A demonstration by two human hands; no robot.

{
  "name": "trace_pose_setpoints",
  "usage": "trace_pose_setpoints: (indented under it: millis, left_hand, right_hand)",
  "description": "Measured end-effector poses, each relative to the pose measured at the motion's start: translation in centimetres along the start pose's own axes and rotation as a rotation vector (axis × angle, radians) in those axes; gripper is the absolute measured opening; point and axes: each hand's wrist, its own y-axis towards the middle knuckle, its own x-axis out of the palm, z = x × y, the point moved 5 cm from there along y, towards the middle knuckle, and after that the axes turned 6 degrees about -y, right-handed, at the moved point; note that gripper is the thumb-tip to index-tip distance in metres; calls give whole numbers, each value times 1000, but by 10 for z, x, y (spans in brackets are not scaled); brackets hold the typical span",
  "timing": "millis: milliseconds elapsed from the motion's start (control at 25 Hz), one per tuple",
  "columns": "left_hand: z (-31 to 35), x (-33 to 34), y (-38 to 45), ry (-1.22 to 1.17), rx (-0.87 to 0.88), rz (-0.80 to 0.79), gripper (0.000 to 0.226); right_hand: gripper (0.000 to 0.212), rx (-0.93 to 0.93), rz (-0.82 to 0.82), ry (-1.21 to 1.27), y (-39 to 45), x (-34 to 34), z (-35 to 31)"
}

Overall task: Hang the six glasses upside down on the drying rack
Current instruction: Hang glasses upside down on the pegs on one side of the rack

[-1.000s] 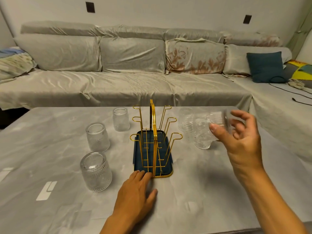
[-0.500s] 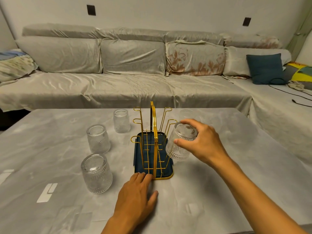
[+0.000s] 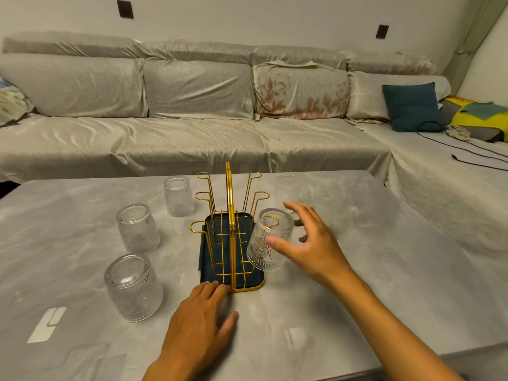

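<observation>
Grey table (image 3: 357,270) fills the lower frame; at its centre the rack (image 3: 231,237) carries one glass (image 3: 270,240) upside down on its near right peg. Right hand (image 3: 316,243) spread wide beside it, thumb just touching; left hand (image 3: 200,323) flat at the rack's base, holding nothing. Three glasses (image 3: 137,228) stand left

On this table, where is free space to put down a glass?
Bare: the table right of the right hand, and the near-left corner. Crowded: left of the drying rack, where three glasses stand, and behind the hung glass.
</observation>
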Motion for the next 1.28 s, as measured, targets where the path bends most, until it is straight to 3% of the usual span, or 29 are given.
trace_pose_setpoints:
  millis: [80, 160, 240, 320, 400, 560, 640, 760, 880, 1000, 1280]
  left_hand:
    - [1, 1, 1, -11, -11, -20, 56]
    - [0, 1, 2, -22, -23, -54, 56]
    - [-4, -2, 3, -53, -45, -89, 53]
    - [-5, -10, 6, -145, -84, -83, 35]
    - [-7, -17, 11, -277, -160, -10, 13]
    - [-14, -22, 16, -367, -206, 162, 15]
    - [-14, -21, 18, -336, -185, 177, 17]
    - [-21, -22, 21, -463, -261, 237, 19]
    - [-27, -22, 25, -544, -298, 284, 17]
    - [-25, -20, 26, -510, -250, 274, 18]
    - [-29, -21, 24, -507, -278, 360, 16]
  right_hand:
    - [46, 153, 285, 138, 2, -25, 34]
    - [44, 427, 479, 184, 8, -35, 84]
    - [70, 656, 334, 170, 20, -18, 126]
    - [91, 696, 186, 244, 29, 12, 150]
    - [90, 706, 193, 250, 30, 32, 165]
    - [81, 761, 193, 91, 37, 40, 175]
    - [83, 709, 162, 119, 42, 31, 169]
    - [75, 479, 148, 111, 51, 5, 141]
    - [67, 320, 245, 158, 64, -35, 96]
    - [73, 221, 311, 243, 83, -70, 46]
    - [67, 45, 71, -102, 117, -60, -37]
